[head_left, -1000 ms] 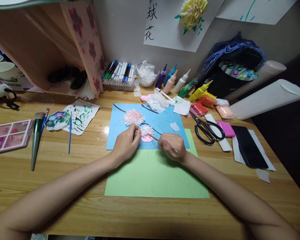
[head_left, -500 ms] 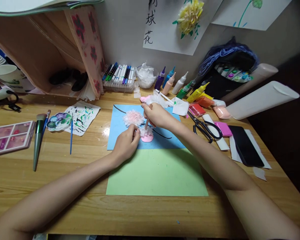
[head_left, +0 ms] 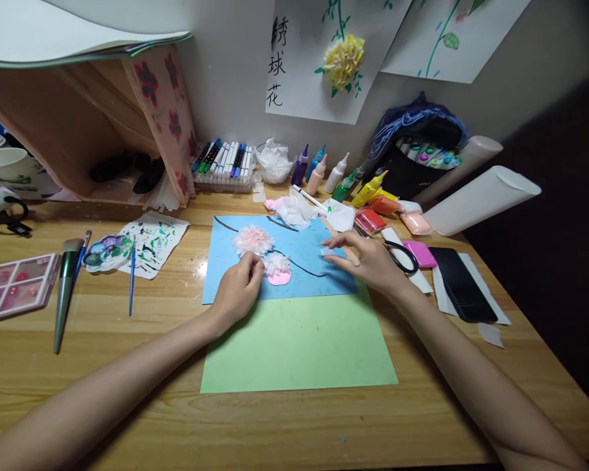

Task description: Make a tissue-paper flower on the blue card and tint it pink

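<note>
Larger ruffled flower (head_left: pixel 253 239), lower edge partly behind the left hand (head_left: pixel 239 285)

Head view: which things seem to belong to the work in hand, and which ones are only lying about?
Probably in the work:
blue sheet, beneath both hands
pink-and-white flower, near the left hand
smaller white flower on a pink base

Probably just lying about:
black phone, far beyond the right hand
pink-framed palette
thick green-handled brush

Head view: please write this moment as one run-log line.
left hand: bunched, beside smaller flower | right hand: open, by white paper scrap | blue sheet: on green sheet, under larger flower too
</note>
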Motion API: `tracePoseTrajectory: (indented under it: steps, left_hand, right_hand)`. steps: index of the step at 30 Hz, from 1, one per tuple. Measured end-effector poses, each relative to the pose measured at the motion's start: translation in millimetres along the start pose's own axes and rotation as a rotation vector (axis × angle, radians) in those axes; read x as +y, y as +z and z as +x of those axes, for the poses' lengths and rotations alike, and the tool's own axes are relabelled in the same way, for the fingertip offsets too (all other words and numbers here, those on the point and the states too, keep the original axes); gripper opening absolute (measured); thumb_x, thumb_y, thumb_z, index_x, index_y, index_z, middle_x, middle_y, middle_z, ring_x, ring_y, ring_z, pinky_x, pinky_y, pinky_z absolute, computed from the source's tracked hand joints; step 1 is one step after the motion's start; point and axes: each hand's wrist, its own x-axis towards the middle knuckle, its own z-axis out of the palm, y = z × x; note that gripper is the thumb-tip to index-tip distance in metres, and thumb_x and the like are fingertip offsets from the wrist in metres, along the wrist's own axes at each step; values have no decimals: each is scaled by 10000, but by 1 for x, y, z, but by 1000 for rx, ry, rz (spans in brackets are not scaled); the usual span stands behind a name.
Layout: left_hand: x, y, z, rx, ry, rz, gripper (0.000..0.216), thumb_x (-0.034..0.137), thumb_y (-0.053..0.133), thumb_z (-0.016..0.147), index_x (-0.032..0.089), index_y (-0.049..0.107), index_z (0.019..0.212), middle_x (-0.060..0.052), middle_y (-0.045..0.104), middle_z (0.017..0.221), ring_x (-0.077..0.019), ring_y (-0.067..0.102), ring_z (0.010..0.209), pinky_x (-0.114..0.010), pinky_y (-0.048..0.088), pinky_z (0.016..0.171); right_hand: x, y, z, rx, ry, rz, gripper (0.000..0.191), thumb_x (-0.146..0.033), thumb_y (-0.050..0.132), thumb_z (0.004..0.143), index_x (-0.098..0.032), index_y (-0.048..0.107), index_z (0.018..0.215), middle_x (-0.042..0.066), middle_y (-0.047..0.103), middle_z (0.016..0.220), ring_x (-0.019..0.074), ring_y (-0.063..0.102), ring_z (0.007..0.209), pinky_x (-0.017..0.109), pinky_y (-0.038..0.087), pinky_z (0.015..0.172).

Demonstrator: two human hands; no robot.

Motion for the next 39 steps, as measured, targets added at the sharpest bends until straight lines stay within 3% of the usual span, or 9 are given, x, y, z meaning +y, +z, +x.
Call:
tracePoseTrajectory:
  steps: [5, 9, 12, 16, 20, 22, 29, 33, 39]
  left_hand:
    - [2, -4, 1, -29, -8, 155, 278, 356, 299, 927, 214, 443, 737, 31, 448, 575, -145, 440, 549, -268, 288, 577]
    - [1, -5, 2, -64, 26, 207, 328, 359, 275, 932, 208, 441, 692, 31, 430, 546, -138, 432, 530, -265, 290, 573]
    - [0, -7, 1, -37, 33, 135, 348, 369, 272, 937, 203, 448, 688, 34, 439, 551, -127, 433, 527, -252, 299, 566]
    - [-2, -9, -5, -30, 125, 56, 281, 374, 341, 923, 193, 513, 796, 61, 417, 544, -99, 398, 497, -226, 294, 541]
    - [-4, -8, -15, -177, 287, 65, 269, 366, 440, 888, 186, 526, 1068, 102, 370, 511, -77, 362, 456, -203, 285, 528]
    - [-4, -6, -18, -210, 305, 75, 275, 376, 449, 887, 181, 529, 1064, 106, 372, 500, -72, 352, 447, -200, 280, 523]
    - [-5, -7, -17, -203, 219, 72, 255, 370, 437, 900, 174, 594, 855, 54, 494, 536, -82, 396, 487, -212, 296, 527]
    - [-4, -8, -16, -246, 187, 75, 261, 366, 491, 868, 181, 660, 792, 37, 508, 518, -87, 401, 482, -219, 297, 517]
    - [-4, -7, -13, -266, 118, 48, 232, 354, 544, 833, 183, 692, 783, 46, 480, 493, -84, 393, 481, -216, 283, 514]
  right_hand:
    - [32, 18, -15, -33, -128, -226, 24, -164, 554, 841, -180, 565, 856, 97, 714, 932, 220, 683, 862, 328, 518, 713]
    - [34, 23, -16, 25, -194, -358, 118, -87, 497, 831, -179, 566, 803, 81, 706, 802, 203, 665, 726, 298, 488, 620]
    - [21, 22, -15, 116, -143, -246, 75, -109, 548, 806, -183, 559, 800, 59, 699, 780, 186, 659, 695, 286, 482, 613]
    - [-17, 28, -13, 218, -18, 196, 90, -151, 612, 788, -187, 529, 785, 44, 687, 815, 175, 678, 799, 293, 525, 720]
    - [-53, 47, -9, 50, -81, 386, 84, -147, 616, 785, -182, 542, 806, 33, 675, 804, 144, 665, 743, 263, 522, 678]
    - [-61, 58, -6, 9, -139, 352, 74, -150, 609, 792, -182, 545, 807, 28, 669, 779, 137, 651, 715, 253, 509, 650]
    - [-49, 70, -6, 123, -313, 223, 169, -305, 491, 907, -188, 549, 800, 44, 629, 717, 151, 587, 673, 273, 460, 618]
    - [-36, 62, -12, 79, -343, 371, 526, -373, 208, 983, -190, 549, 626, 22, 523, 538, 137, 468, 513, 282, 393, 541]
    - [-30, 67, -9, -13, -304, 408, 521, -333, 225, 986, -182, 550, 608, 13, 509, 519, 124, 460, 502, 261, 386, 528]
